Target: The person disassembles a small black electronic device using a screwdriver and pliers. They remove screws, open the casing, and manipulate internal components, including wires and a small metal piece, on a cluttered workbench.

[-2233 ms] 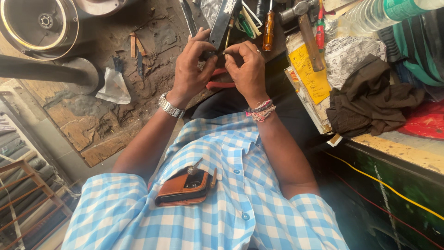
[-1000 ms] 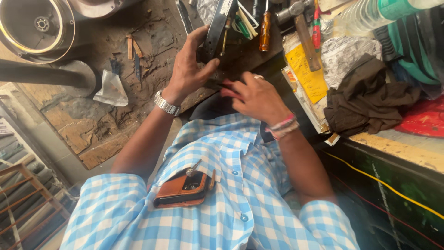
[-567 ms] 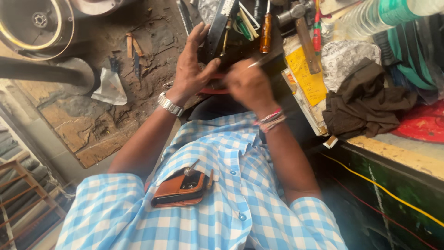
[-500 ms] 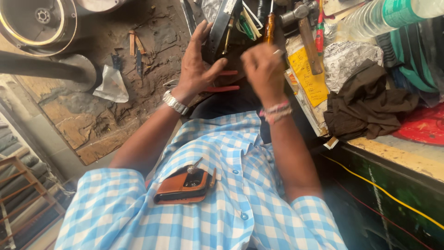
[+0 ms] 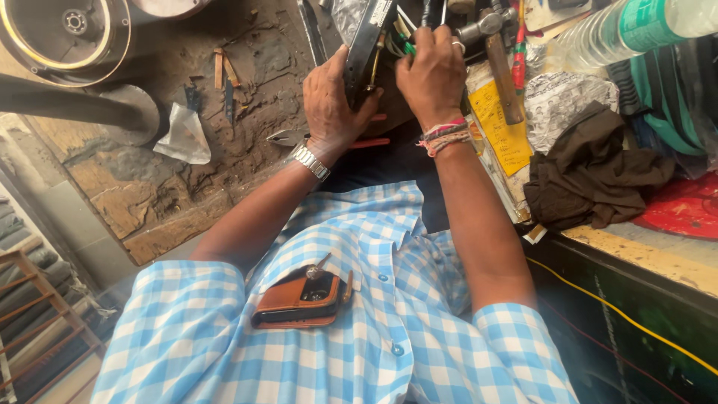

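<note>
My left hand point(image 5: 333, 101) grips a long dark flat device point(image 5: 366, 41), held upright on edge over the worn workbench point(image 5: 187, 187). My right hand point(image 5: 432, 75) is at the device's right side, with its fingers closed among thin wires and a green-handled tool point(image 5: 407, 46). What the fingers pinch is hidden. A metal watch is on my left wrist and coloured thread bands are on my right wrist.
A hammer point(image 5: 497, 56) lies on a yellow paper point(image 5: 505, 131) at the right. A dark brown cloth point(image 5: 591, 168), a plastic bottle point(image 5: 636, 30) and crumpled foil sit further right. Pliers with red handles point(image 5: 295, 137), a plastic scrap point(image 5: 183, 135) and a round metal casing point(image 5: 67, 30) are at the left.
My right hand dropped away from the device, then came back up to its right side near the tools. My left hand kept hold of the device throughout.
</note>
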